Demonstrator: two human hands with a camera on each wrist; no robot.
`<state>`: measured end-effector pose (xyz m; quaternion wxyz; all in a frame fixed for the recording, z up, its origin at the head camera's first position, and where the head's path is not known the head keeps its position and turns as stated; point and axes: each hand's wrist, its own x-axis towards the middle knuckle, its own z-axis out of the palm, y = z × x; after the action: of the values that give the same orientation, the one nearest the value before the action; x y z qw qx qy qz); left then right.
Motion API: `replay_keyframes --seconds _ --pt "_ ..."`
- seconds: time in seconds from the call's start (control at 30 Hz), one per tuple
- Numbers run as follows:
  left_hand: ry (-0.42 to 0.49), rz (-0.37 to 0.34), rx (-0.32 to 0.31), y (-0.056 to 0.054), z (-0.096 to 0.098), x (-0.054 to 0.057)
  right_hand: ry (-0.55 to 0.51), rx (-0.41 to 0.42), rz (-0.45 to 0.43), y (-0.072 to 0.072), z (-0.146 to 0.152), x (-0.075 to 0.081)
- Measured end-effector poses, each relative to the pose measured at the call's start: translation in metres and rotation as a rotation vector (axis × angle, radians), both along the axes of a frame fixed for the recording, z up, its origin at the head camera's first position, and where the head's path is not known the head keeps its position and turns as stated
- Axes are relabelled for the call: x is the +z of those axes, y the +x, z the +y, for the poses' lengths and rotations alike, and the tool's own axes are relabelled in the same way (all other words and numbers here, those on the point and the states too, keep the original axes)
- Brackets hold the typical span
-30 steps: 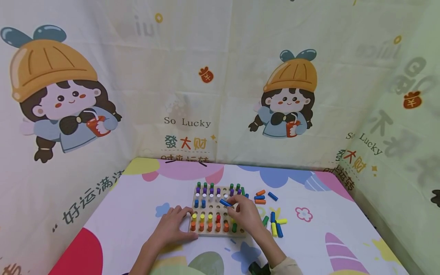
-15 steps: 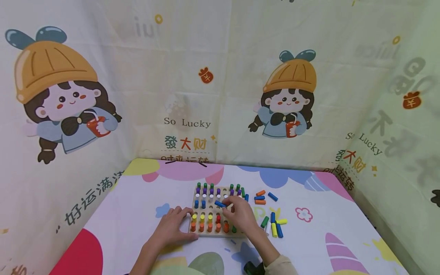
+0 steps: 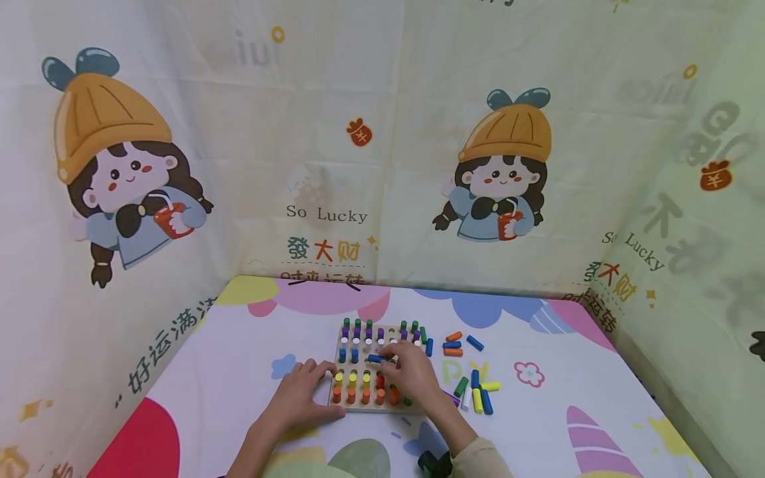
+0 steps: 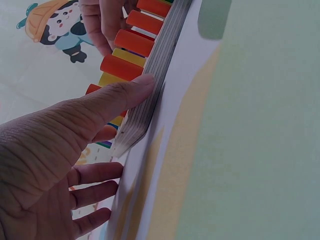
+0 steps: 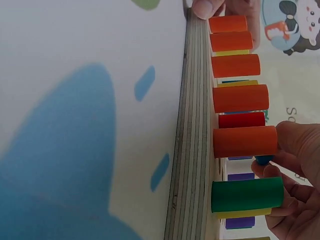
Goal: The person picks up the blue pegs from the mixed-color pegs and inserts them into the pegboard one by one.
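Observation:
A wooden pegboard (image 3: 358, 408) lies on the table, with rows of orange, yellow, blue, white, purple and green pegs standing in it. My left hand (image 3: 299, 393) holds its near left corner. In the left wrist view the thumb (image 4: 135, 90) presses the front edge, while several fingers spread beside the corner. Over the blue row, my right hand (image 3: 415, 378) pinches a blue peg (image 3: 375, 358) between thumb and fingertips, tilted nearly flat. The right wrist view shows that blue peg (image 5: 263, 160) partly hidden behind an orange peg (image 5: 245, 141). A red peg (image 3: 380, 381) stands in the yellow row.
Loose pegs lie right of the board: an orange peg (image 3: 453, 352) with blue ones, a green peg (image 3: 461, 386), a yellow peg (image 3: 477, 401) and a white peg (image 3: 466, 398). A patterned cloth wall (image 3: 412, 186) rises behind the table (image 3: 538, 425).
My right hand has moved left across the board with the blue peg, which has come lower and flatter over the blue row. The left hand stays at the corner.

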<state>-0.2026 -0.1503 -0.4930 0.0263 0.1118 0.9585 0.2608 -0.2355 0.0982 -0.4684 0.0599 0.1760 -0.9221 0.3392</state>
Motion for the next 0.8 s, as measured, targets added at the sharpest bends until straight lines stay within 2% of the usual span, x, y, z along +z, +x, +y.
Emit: replay_keyframes --seconds 0.23,0.6,0.8 --pt "0.005 -0.008 0.000 0.000 -0.001 0.002 0.026 0.013 -0.005 -0.004 -0.005 0.001" --pt "-0.001 -0.004 -0.001 0.000 -0.003 0.001 0.063 0.068 0.037 -0.009 -0.012 0.002" --pt "-0.004 -0.011 0.001 0.000 -0.003 0.002 0.076 0.049 0.017 -0.012 -0.017 0.004"
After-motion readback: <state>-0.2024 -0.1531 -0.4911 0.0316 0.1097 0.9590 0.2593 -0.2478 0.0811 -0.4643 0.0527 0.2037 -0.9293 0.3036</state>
